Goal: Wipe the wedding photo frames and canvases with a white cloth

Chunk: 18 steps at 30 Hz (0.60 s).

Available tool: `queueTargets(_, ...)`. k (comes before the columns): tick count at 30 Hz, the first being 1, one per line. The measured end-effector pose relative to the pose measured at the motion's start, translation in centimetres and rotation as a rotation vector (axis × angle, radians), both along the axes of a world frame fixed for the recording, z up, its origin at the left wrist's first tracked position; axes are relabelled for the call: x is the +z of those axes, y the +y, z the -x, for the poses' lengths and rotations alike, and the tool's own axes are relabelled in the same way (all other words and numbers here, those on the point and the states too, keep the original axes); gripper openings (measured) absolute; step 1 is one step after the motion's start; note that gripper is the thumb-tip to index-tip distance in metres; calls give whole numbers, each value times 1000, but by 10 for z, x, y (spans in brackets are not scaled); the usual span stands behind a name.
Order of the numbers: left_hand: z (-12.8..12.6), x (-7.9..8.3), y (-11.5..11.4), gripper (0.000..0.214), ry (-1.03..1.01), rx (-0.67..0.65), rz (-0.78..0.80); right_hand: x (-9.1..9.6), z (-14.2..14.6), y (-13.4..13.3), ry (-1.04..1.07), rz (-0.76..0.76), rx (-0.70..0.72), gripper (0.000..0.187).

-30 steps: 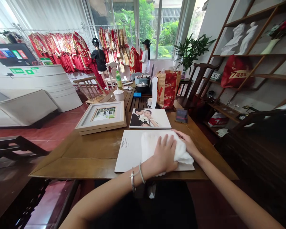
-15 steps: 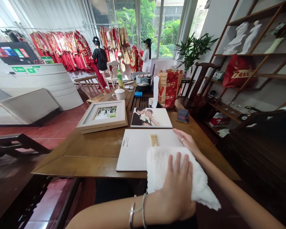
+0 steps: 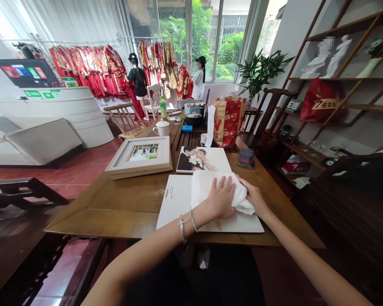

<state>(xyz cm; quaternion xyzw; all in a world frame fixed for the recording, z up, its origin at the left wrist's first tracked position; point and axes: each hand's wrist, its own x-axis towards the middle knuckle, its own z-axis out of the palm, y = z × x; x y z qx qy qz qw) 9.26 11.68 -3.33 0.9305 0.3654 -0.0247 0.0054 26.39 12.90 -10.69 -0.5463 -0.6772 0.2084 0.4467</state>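
A white photo book (image 3: 175,208) lies flat near the table's front edge, small print and a barcode on its left side. Over its upper right part a fluffy white cloth (image 3: 201,187) is spread. My left hand (image 3: 221,197), with bracelets at the wrist, presses the cloth down, fingers stretched over it and palm side hidden. At the book's right edge my right hand (image 3: 254,196) grips the side, beside the cloth's bunched end; its thumb is hidden. A faint tan mark shows on the cover below the cloth.
Beyond the book lie a wedding photo panel (image 3: 218,158), a framed picture (image 3: 113,163) and a phone (image 3: 246,158). Further back stand a lidded white mug (image 3: 162,127) and a red paper bag (image 3: 228,123). Two people stand by the red garments (image 3: 92,70).
My left hand has moved forward with the cloth, from the near edge onto the book. The tan cat-shaped thing on the cover is now out of sight. My right hand has shifted slightly nearer.
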Motion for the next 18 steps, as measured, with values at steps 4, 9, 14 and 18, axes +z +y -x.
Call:
queueTargets(4, 5, 2, -33, 72, -4, -48, -31, 6, 1, -4, -19, -17, 53, 53)
queueTargets(9, 19, -2, -98, 78, -7, -154, -62, 5, 4, -3, -84, 25, 9, 44)
queueTargets(14, 25, 0, -125, 83, 63, -153, 86, 1, 6, 0, -134, -5, 1, 43)
queueTargets(18, 19, 13, -89, 70, 48, 14, 128, 0, 4, 1, -109, -16, 25, 40)
